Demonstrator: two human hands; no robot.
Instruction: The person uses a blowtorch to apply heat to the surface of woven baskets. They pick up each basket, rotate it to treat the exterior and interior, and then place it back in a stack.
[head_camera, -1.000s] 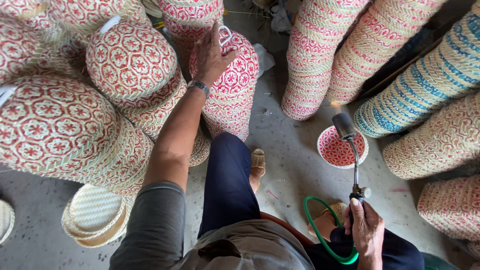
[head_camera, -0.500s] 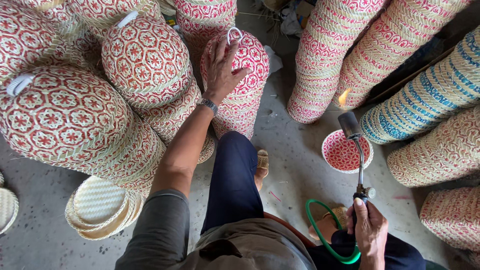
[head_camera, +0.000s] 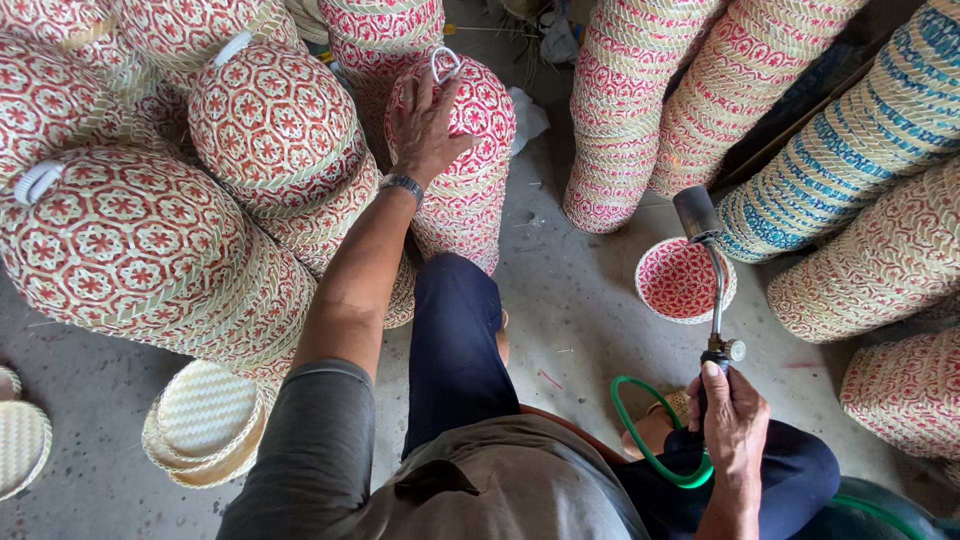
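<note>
My left hand (head_camera: 425, 125) lies flat on the domed top of a stack of red-and-cream woven baskets (head_camera: 470, 170), its fingers beside a small white loop handle (head_camera: 446, 62). A watch sits on that wrist. My right hand (head_camera: 733, 420) grips the handle of a gas torch (head_camera: 708, 270), whose dark nozzle points up and away; no flame shows. A green hose (head_camera: 650, 440) loops from the torch near my knee. A single red patterned basket (head_camera: 684, 280) lies open on the floor just behind the torch head.
Tall stacks of red woven baskets (head_camera: 270, 130) crowd the left and back, with more stacks (head_camera: 640, 110) leaning at the right, one blue-striped (head_camera: 850, 140). Flat cream woven lids (head_camera: 205, 420) lie on the concrete floor at lower left. My legs in dark trousers (head_camera: 455, 350) stretch forward.
My left hand has shifted along the top of the basket stack towards the white loop. A small flame at the torch tip earlier is no longer visible. The torch stays raised.
</note>
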